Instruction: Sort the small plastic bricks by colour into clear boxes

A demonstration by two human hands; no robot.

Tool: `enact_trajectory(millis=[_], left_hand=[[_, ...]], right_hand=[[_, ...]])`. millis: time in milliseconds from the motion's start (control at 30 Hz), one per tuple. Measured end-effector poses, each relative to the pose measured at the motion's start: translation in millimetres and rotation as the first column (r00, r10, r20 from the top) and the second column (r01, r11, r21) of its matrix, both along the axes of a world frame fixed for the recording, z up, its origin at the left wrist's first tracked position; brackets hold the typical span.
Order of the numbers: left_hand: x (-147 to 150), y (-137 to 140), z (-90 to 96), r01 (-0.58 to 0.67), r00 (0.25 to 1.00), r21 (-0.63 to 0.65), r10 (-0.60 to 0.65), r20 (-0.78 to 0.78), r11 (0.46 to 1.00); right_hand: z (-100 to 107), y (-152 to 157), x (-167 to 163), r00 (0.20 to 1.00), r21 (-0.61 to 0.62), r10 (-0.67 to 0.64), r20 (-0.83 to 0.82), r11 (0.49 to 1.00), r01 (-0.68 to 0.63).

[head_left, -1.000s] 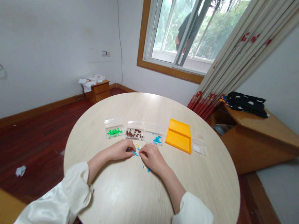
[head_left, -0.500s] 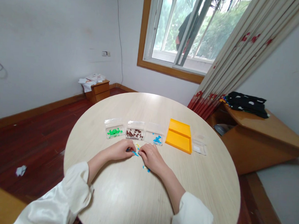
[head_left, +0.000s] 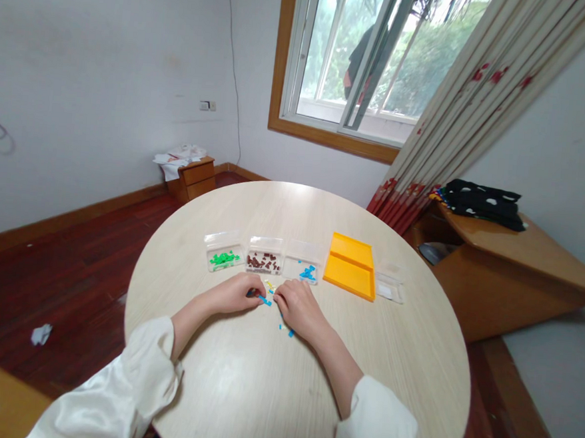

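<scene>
Between the thumb and fingers of my left hand point(head_left: 243, 293) is a small strip of blue building bricks point(head_left: 265, 300), its end poking out to the right. Close by on the right, my right hand point(head_left: 298, 306) has its fingers pinched together over the table; whatever is in them, if anything, is hidden. A few yellow and blue bricks point(head_left: 270, 287) lie between the two hands. More loose blue and pale bricks point(head_left: 290, 333) rest below my right hand. Beyond the hands stand clear boxes with green bricks point(head_left: 224, 259), brown bricks point(head_left: 263, 262) and blue bricks point(head_left: 308, 272).
An open yellow tray point(head_left: 351, 278) with two sections stands right of the boxes, beside another clear box point(head_left: 389, 289). All of it is on a round pale table point(head_left: 293, 212). Behind are a small cabinet point(head_left: 198, 176) and a wooden desk point(head_left: 544, 263).
My right hand has shifted slightly to the right, away from the blue strip, so more of the strip shows. My left hand stays in place.
</scene>
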State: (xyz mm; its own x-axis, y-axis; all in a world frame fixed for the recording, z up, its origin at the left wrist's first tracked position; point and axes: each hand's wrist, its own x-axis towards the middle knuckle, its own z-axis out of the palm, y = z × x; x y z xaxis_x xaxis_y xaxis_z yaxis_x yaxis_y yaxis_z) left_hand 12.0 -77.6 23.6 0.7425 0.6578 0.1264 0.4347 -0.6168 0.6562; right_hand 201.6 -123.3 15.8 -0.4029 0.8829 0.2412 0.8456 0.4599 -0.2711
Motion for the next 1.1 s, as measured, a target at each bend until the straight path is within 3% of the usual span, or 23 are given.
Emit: enact_trajectory(millis=[267, 1100], left_hand=[[0.4, 0.0, 0.9, 0.038, 0.999, -0.013, -0.037, 0.035, 0.999], [1.1, -0.8, 0.6, 0.019, 0.999, 0.005, -0.019, 0.026, 1.000]], right_hand=[[8.7, -5.9, 0.5, 0.989, -0.008, 0.117, -0.094, 0.993, -0.118], [10.2, -5.5, -1.1, 0.992, -0.034, 0.085, -0.099, 0.995, -0.089]])
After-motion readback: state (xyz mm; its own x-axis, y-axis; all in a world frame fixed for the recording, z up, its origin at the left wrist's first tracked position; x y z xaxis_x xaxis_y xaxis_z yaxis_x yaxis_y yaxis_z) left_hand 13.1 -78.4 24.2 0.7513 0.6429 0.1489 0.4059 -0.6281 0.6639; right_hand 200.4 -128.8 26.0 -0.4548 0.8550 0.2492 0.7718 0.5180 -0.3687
